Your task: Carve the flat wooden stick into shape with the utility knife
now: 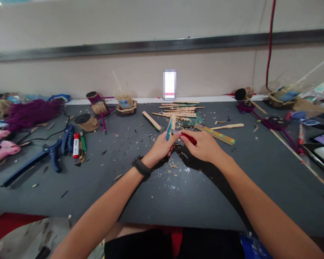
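Note:
My left hand (162, 145), with a dark band on its wrist, is closed on a wooden stick (170, 126) that has blue paint along one face. The stick points away from me toward the wall. My right hand (205, 145) is wrapped round a red-handled carving knife (188, 138). Its tip end meets the stick by my left thumb, and the blade is mostly hidden. Just beyond my hands lies a pile of carved wooden sticks (180, 112). Pale wood shavings (173, 165) are scattered below and around both hands.
A painted wood strip (216, 135) and a carved stick (228, 126) lie to the right. On the left are blue pliers (43, 158), a red marker (76, 145), pink glue guns (5, 149) and purple yarn (29, 113). A phone (169, 84) leans against the wall.

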Tool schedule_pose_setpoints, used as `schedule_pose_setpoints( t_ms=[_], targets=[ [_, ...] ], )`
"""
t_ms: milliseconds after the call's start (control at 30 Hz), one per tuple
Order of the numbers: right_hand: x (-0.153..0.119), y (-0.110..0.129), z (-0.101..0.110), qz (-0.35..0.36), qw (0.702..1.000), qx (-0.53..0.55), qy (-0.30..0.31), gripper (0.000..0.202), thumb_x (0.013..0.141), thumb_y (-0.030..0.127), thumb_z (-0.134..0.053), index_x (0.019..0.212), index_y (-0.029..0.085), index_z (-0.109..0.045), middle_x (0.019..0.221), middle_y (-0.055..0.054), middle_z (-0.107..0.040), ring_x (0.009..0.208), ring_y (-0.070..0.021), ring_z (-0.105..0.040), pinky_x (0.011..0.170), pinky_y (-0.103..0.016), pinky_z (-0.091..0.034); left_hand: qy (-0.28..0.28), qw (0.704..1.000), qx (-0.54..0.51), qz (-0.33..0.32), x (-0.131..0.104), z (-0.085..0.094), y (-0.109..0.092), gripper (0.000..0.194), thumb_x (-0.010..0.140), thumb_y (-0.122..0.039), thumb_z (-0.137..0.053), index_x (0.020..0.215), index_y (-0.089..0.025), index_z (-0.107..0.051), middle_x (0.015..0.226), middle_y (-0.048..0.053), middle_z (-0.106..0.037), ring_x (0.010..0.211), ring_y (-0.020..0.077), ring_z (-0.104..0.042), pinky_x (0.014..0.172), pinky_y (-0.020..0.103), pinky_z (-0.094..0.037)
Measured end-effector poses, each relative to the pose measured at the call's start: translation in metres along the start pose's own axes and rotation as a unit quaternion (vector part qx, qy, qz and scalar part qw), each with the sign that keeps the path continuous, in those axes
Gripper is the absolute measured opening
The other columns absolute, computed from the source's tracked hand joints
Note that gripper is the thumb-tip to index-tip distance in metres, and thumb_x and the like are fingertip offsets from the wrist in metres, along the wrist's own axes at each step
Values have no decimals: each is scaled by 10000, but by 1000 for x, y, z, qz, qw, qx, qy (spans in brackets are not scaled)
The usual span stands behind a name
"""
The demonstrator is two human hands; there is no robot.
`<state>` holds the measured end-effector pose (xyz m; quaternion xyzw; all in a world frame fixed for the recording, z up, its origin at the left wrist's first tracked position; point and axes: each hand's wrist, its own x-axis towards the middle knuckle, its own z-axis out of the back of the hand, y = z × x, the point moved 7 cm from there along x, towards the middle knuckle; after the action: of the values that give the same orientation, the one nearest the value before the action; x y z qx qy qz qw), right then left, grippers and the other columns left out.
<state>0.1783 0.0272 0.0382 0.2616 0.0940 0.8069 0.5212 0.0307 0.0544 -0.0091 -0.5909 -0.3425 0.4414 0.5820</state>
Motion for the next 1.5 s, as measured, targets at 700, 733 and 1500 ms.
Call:
schedule_pose_setpoints(
  t_ms=[700, 733, 1500],
  targets=[
    [-2, 3, 2, -4, 997, -71, -26, 410, 1082, 453, -477, 1310, 290, -777, 1069, -73, -839, 887, -280, -743, 673, -359, -456, -47, 999, -8, 13, -4, 1, -1, 428, 994, -615, -641, 850, -238, -497, 511, -96, -431, 365, 67, -364, 394, 236, -297],
    [-2, 3, 2, -9, 997, -67, -29, 415, 1083, 446, -471, 1313, 279, -774, 1066, -80, -837, 879, -280, -741, 671, -360, -452, -52, 999, -2, 13, -3, 1, 1, 448, 1000, -638, -614, 835, -238, -495, 505, -93, -433, 360, 69, -369, 390, 236, -300],
    [0, 1, 3, 1, 999, 53, 9, 373, 1080, 421, -490, 1232, 286, -803, 924, -50, -822, 740, -226, -692, 683, -352, -472, 13, 998, -67, 11, -2, -3, -3, 465, 907, -640, -741, 863, -240, -509, 464, -122, -401, 360, 64, -330, 400, 225, -260]
  ],
)
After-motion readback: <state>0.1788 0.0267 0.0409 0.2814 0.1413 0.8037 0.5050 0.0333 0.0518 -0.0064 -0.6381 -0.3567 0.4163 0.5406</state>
